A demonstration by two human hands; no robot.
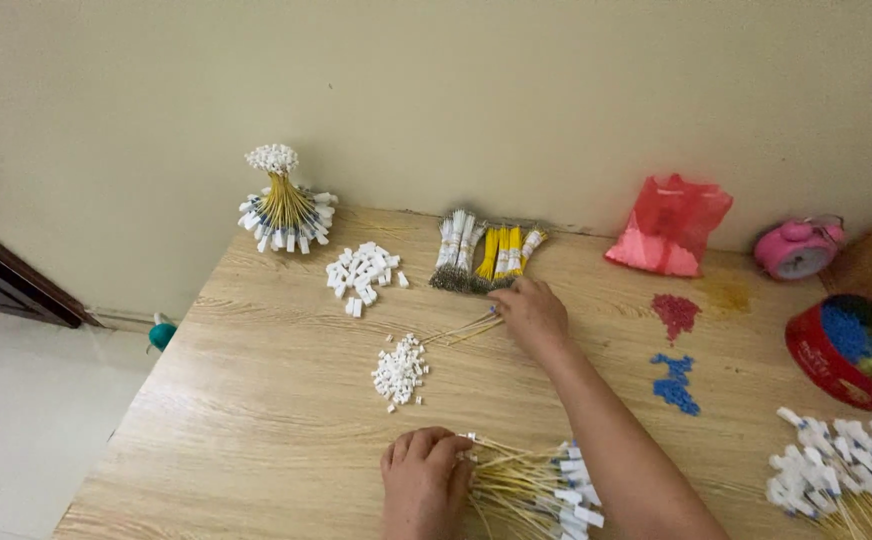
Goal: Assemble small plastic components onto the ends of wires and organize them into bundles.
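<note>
My left hand [423, 482] rests near the table's front edge, fingers curled over the end of a bundle of thin yellow wires with white connectors [531, 487]. My right hand [529, 313] reaches across the wooden table [256, 400] and pinches a few loose yellow wires [461, 329] just below the bundles of grey and yellow wires [484, 252]. Two piles of small white connectors lie nearby: a smaller one [399, 371] and a larger one [362, 270].
A standing tied sheaf of finished wires [284, 208] is at the back left by the wall. To the right are a red plastic bag [670, 225], pink alarm clock [798, 248], red round tin [852, 350], red [675, 313] and blue [676, 381] bead piles, and another wire bunch [846, 470].
</note>
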